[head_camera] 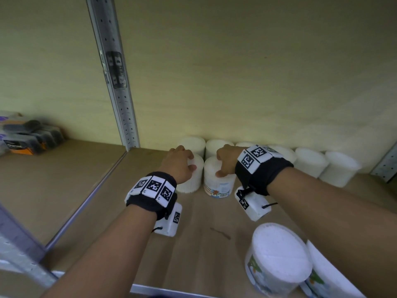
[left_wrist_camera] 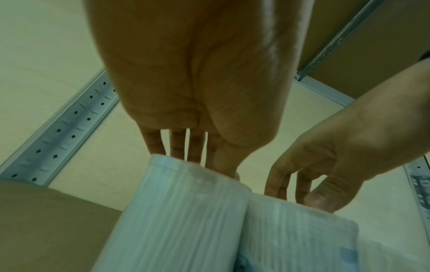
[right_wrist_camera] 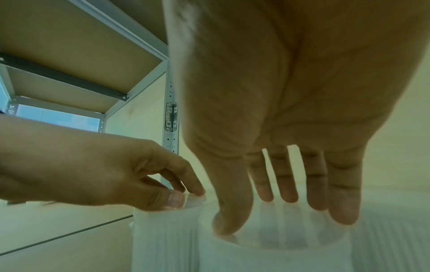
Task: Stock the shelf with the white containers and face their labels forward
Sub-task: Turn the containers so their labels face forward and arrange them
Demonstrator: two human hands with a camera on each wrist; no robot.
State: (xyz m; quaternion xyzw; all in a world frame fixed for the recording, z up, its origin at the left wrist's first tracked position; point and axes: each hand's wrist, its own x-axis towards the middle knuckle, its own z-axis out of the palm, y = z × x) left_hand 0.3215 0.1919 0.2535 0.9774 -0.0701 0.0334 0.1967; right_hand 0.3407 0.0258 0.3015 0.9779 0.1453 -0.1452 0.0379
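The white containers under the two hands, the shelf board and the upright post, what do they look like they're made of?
White containers: probably thin translucent plastic, since fingertips show through the lid in the right wrist view and fine vertical lines, likely the contents, show through the wall.
Shelf board: matte brown, probably fibreboard or pressed wood.
Upright post: pale grey metal, dull sheen, rows of punched holes.

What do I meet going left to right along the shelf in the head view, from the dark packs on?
Dark packs → metal upright → left hand on an unlabelled-side container → right hand on the labelled container → back-row containers at far right.
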